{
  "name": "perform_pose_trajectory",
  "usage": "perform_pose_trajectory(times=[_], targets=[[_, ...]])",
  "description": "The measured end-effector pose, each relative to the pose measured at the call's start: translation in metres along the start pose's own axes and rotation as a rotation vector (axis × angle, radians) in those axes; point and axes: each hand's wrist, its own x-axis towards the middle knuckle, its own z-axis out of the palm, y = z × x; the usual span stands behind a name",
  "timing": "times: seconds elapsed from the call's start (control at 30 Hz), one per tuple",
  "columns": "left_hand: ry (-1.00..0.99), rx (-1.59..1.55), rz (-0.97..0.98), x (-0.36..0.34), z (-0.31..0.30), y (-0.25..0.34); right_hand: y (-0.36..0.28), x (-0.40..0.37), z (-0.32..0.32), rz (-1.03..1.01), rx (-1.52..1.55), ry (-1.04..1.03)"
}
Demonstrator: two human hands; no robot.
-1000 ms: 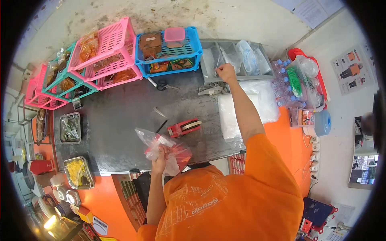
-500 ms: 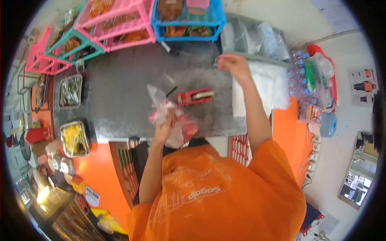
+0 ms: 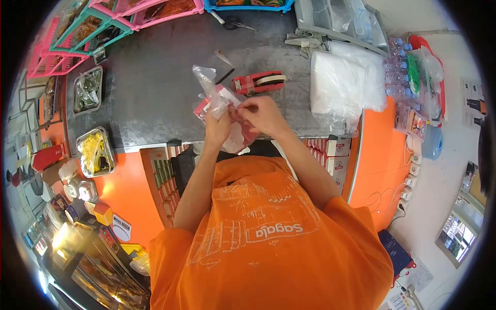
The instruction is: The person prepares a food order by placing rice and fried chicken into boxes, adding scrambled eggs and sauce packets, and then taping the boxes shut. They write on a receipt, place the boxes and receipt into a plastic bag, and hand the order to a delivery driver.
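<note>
My left hand [image 3: 218, 128] is closed round the gathered neck of a clear plastic bag [image 3: 206, 77], whose loose top sticks up past the fingers. Through the film a red and white box [image 3: 201, 109] shows, partly covered by the hand. My right hand [image 3: 263, 118] meets the left at the bag's neck, thumb and fingers pinched together. Whatever is between those fingertips is too small to make out. Just beyond the hands lies a red tape dispenser [image 3: 258, 82] with a pale roll, beside a thin black stick [image 3: 225, 76].
White plastic bags [image 3: 337, 85] are stacked on the right of the dark table, in front of a grey bin [image 3: 336, 32]. Scissors [image 3: 238, 24] lie at the back near pink and blue racks. Trays of yellow food [image 3: 94, 153] and dark packets [image 3: 88, 89] stand left.
My right hand has come from the grey bin's edge, down and left, to the bag's neck beside my left hand. The left hand still grips the bag. The view has tilted down.
</note>
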Motion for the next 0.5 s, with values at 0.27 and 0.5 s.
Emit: perform_pose_trajectory(times=[0.27,0.5], targets=[[0.187,1.224,0.691,-0.01,0.002,0.049,0.009,0.062,-0.005,-0.702,-0.23,-0.099],[0.169,1.167,0.419,-0.003,-0.019,0.032,0.004,0.042,0.002,-0.591,-0.076,-0.386]])
